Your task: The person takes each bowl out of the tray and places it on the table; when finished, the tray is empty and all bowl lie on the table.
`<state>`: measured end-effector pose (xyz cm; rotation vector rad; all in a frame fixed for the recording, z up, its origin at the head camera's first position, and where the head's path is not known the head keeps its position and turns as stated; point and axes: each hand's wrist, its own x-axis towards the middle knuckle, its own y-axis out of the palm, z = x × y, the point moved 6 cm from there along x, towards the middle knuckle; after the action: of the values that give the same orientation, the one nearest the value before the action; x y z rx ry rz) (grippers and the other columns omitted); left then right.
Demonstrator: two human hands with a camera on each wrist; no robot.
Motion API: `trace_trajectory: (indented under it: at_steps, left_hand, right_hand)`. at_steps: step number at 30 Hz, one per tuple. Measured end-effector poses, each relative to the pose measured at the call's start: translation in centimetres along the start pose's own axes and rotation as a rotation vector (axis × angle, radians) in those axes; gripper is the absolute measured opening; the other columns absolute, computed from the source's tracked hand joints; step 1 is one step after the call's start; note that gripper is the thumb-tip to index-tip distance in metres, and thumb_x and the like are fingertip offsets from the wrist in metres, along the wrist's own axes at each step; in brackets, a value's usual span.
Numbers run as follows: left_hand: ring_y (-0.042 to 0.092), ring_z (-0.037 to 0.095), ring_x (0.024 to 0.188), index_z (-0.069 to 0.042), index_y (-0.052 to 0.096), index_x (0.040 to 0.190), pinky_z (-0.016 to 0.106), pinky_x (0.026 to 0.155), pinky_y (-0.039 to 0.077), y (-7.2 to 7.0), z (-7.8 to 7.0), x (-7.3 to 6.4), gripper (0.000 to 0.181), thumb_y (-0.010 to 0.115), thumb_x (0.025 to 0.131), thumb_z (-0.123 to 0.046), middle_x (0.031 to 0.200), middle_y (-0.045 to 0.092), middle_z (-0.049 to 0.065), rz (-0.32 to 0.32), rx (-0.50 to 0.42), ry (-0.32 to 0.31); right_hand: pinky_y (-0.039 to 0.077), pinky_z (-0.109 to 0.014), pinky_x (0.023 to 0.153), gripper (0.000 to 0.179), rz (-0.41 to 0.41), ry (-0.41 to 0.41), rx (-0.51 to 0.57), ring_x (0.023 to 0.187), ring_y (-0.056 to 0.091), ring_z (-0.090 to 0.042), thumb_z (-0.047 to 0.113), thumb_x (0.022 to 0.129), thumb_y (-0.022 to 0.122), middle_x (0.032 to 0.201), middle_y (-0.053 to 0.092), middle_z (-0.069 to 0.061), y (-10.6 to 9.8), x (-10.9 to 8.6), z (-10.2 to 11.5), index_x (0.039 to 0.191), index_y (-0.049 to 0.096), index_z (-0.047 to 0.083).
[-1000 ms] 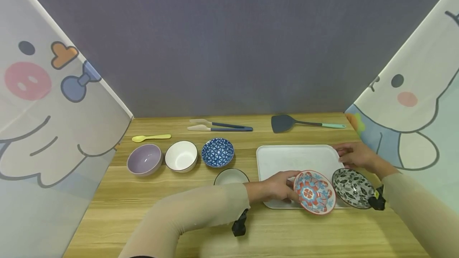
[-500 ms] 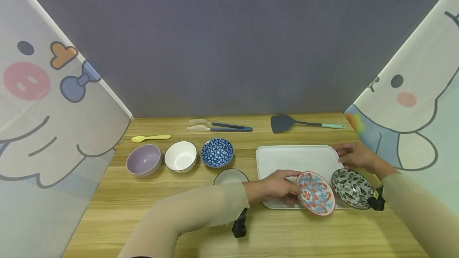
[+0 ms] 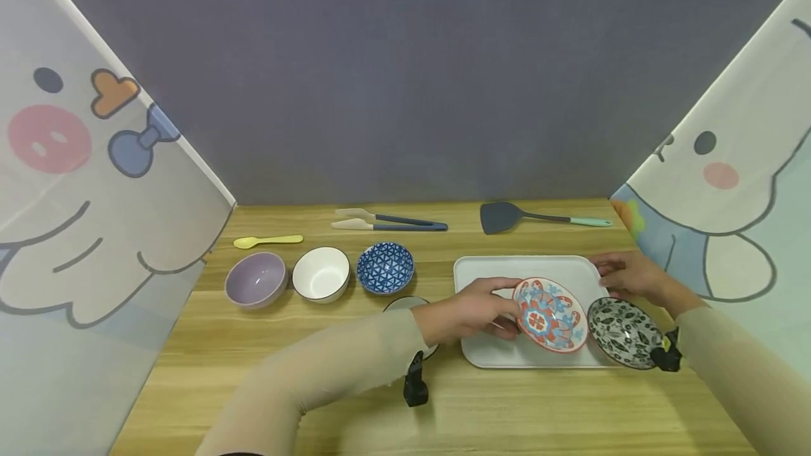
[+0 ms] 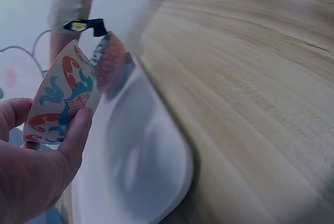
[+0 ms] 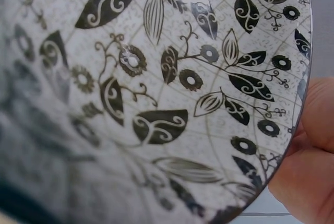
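My left hand (image 3: 472, 312) pinches the rim of a red-and-blue patterned bowl (image 3: 551, 315), held tilted over the white tray (image 3: 472, 269). In the left wrist view the thumb and fingers grip this patterned bowl (image 4: 65, 96) from both sides, above the tray (image 4: 151, 156). My right hand (image 3: 630, 274) has its fingers curled at the tray's right edge. Just below that hand, a black-and-white leaf-patterned bowl (image 3: 624, 333) overlaps the tray's near right corner. The leaf-patterned bowl (image 5: 209, 78) fills most of the right wrist view, with fingers (image 5: 305, 182) beyond its rim.
A purple bowl (image 3: 256, 280), a white bowl (image 3: 321, 275) and a blue-patterned bowl (image 3: 385, 268) stand left of the tray. Another dark-rimmed bowl (image 3: 405, 302) is partly hidden under the left forearm. Behind lie a yellow spoon (image 3: 269, 240), tongs (image 3: 408, 226) and a spatula (image 3: 500, 217).
My left hand has moved the red-and-blue bowl away from the table's front edge and slightly left, further over the tray. The right hand and leaf-patterned bowl have stayed in place.
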<state>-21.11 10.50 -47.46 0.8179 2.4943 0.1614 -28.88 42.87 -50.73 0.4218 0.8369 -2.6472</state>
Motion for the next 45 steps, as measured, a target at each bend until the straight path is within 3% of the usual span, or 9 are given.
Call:
trace_trajectory:
  at_steps: [10,19,23,31,41,45]
  left_hand:
    - [0.074,0.024,0.079,-0.027,0.064,0.141,0.043,0.08,0.066,-1.7,-2.8,-2.5,0.056,0.07,0.091,-0.002,0.107,0.075,0.021,0.03,-0.031,0.058]
    - [0.075,0.028,0.094,-0.023,0.053,0.151,0.047,0.089,0.063,-4.2,-4.0,-5.6,0.062,0.066,0.095,-0.002,0.122,0.069,0.027,0.06,-0.076,0.107]
    - [0.075,0.026,0.093,-0.022,0.048,0.154,0.049,0.092,0.062,-5.8,-4.3,-7.0,0.064,0.065,0.095,-0.003,0.126,0.068,0.027,0.042,-0.097,0.118]
    - [0.076,0.025,0.092,-0.021,0.043,0.156,0.052,0.096,0.059,-9.4,-4.2,-10.1,0.068,0.067,0.094,-0.006,0.127,0.068,0.027,0.007,-0.103,0.152]
    - [0.074,0.025,0.1,-0.017,0.034,0.16,0.048,0.095,0.061,-14.0,-3.0,-14.0,0.071,0.065,0.098,-0.007,0.132,0.066,0.02,-0.062,-0.081,0.19]
    - [0.075,0.025,0.098,-0.014,0.031,0.162,0.052,0.098,0.059,-15.7,-2.3,-15.5,0.072,0.064,0.099,-0.006,0.129,0.067,0.018,-0.099,-0.08,0.2]
  right_hand:
    - [0.065,-0.034,0.07,0.058,0.004,0.012,-0.007,0.085,0.069,-0.019,-0.003,0.094,0.067,0.118,0.063,-0.025,0.0,-0.1,0.4,0.145,0.043,-0.016]
    - [0.064,-0.035,0.071,0.061,0.007,0.019,-0.004,0.085,0.068,-0.018,-0.003,0.092,0.069,0.116,0.064,-0.022,0.0,-0.1,0.3,0.145,0.043,-0.016]
    - [0.064,-0.034,0.07,0.062,0.013,0.017,0.002,0.083,0.067,-0.017,-0.003,0.092,0.069,0.117,0.063,-0.023,0.0,-0.1,0.4,0.146,0.041,-0.016]
    - [0.064,-0.034,0.07,0.06,0.016,0.014,-0.01,0.083,0.067,-0.018,-0.003,0.093,0.067,0.12,0.061,-0.027,0.0,0.0,0.4,0.146,0.041,-0.016]
    - [0.064,-0.034,0.071,0.06,0.019,0.01,-0.026,0.087,0.067,-0.018,-0.003,0.094,0.066,0.126,0.058,-0.033,-0.1,0.0,0.2,0.146,0.04,-0.017]
    - [0.064,-0.034,0.072,0.059,0.017,0.013,-0.032,0.088,0.067,-0.018,-0.003,0.095,0.066,0.126,0.058,-0.033,-0.1,0.0,0.1,0.146,0.04,-0.017]
